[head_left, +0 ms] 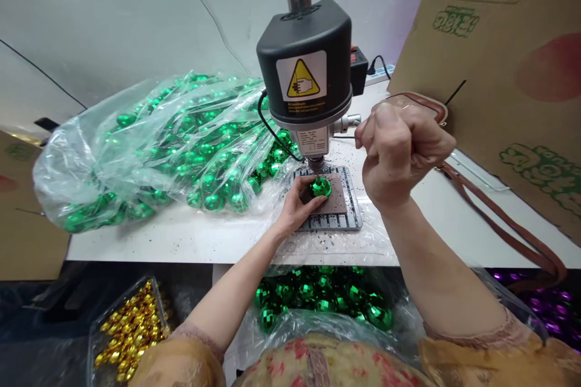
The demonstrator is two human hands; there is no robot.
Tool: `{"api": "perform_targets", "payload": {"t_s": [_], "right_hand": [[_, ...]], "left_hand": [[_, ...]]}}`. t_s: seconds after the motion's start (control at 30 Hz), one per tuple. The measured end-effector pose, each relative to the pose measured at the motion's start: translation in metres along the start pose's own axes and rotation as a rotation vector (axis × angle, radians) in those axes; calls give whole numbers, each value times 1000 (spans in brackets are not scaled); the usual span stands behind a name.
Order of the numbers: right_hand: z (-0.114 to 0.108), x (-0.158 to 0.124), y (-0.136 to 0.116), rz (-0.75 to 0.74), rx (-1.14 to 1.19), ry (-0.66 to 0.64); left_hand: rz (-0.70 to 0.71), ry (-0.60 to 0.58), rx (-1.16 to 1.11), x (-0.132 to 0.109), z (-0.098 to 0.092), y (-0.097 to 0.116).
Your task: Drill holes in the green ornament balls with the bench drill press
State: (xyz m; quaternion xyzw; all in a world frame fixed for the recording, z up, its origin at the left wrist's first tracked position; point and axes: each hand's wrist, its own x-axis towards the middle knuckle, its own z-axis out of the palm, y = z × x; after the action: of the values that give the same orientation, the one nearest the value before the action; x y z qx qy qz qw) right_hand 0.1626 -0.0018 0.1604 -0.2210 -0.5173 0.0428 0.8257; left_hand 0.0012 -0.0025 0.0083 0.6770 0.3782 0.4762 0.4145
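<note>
Green faceted ball (321, 186) sits pinched between the thumb and fingers of my left hand (297, 205), pressed onto the brown pad (338, 204) directly under the spindle of the drill press (308, 72). My right hand (399, 148) is clenched in a fist around the feed handle (348, 123). A clear bag (158, 145) of green balls lies left of the press. A tray of gold balls (129, 320) sits below the table edge.
</note>
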Motion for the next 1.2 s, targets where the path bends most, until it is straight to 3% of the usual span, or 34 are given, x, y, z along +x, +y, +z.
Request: {"api": "perform_targets", "payload": {"t_s": [0.57,0.93,1.07,1.2], "right_hand": [[-2,-14,14,-173,118,53],[-11,-22,17,-265,121,-27],[-5,-13,10,-144,72,26],[9,16,-3,51,36,24]], "left_hand": [[2,19,-26,0,2,2],[1,21,5,-1,1,2],[6,30,1,0,2,2],[-26,99,43,1,5,4]]}}
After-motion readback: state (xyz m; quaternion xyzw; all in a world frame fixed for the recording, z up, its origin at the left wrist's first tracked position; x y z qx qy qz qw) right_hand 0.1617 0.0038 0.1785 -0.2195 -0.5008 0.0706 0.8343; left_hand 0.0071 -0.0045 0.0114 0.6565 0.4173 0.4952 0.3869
